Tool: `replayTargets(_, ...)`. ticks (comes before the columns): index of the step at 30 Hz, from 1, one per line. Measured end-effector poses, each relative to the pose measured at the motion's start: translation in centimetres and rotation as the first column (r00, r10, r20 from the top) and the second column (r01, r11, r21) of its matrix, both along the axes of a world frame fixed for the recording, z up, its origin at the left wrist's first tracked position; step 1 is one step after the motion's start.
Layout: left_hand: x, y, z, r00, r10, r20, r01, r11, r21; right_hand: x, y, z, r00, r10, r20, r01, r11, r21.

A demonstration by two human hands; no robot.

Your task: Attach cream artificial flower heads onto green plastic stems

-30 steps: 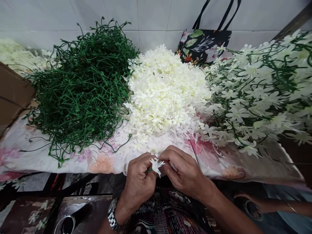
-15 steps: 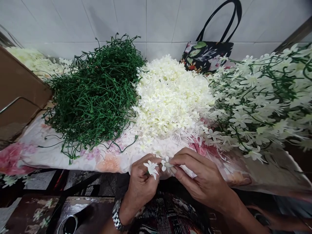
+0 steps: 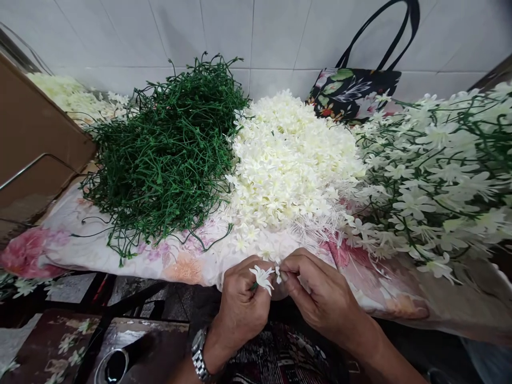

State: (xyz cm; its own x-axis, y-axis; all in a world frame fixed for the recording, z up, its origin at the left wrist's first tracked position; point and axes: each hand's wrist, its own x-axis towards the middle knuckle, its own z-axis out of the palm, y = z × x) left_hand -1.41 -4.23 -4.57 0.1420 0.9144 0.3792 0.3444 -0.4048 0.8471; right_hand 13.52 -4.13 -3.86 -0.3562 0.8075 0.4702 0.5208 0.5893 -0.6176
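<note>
My left hand, with a metal watch on its wrist, is closed around a green artificial stem, mostly hidden in the fist. A white artificial flower sticks out over its thumb. Thumb and fingers of my right hand pinch a small white blossom close to the left fingers. Whether that blossom sits on a stem tip cannot be made out. Behind my hands lies a heap of loose white blossoms, and left of it a pile of green plastic stems.
Finished-looking white flower sprays fill the right side. Thin white filaments lie on the floral cloth. A black floral bag leans against the tiled wall, and a cardboard box stands at the left.
My right fingers have closed in tighter on the small blossom, which now shows less and sits nearer my left hand. The whole view has shifted slightly.
</note>
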Motion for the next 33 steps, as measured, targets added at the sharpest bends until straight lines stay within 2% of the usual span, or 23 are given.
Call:
replayTargets(6, 0.0, -0.2, -0.3, 0.997, 0.077, -0.008, -0.077, 0.997, 0.007, -0.8, 0.2, -0.2, 0.998, -0.04, -0.046, 0.041, 0.999, 0.021)
replayTargets(13, 0.2, 0.3, 0.0, 0.991, 0.136, -0.002, -0.136, 0.989, 0.058, -1.5, 0.5, 0.0, 0.997, -0.069, -0.031, 0.071, 0.997, 0.038)
replayTargets(16, 0.2, 0.2, -0.1, 0.992, 0.128, -0.004, -0.127, 0.99, 0.06, -1.4, 0.5, -0.2, 0.994, -0.07, -0.081, 0.071, 0.997, 0.008)
replayTargets(20, 0.0, -0.1, -0.3, 0.995, 0.087, -0.041, -0.085, 0.995, 0.06, -0.6, 0.3, -0.3, 0.99, -0.05, -0.131, 0.035, 0.993, -0.11)
replayTargets(23, -0.1, -0.5, -0.3, 0.994, 0.065, -0.091, -0.055, 0.992, 0.11, -0.1, 0.0, -0.3, 0.99, -0.031, -0.141, 0.01, 0.989, -0.148)
replayTargets(28, -0.5, -0.8, -0.1, 0.98, 0.064, -0.188, -0.016, 0.969, 0.245, -0.1, -0.2, -0.2, 0.992, -0.024, -0.125, 0.01, 0.994, -0.107)
replayTargets(33, -0.2, -0.8, -0.1, 0.992, 0.056, -0.111, -0.026, 0.965, 0.259, -0.4, -0.3, 0.0, 0.991, -0.019, -0.132, 0.016, 0.999, -0.028)
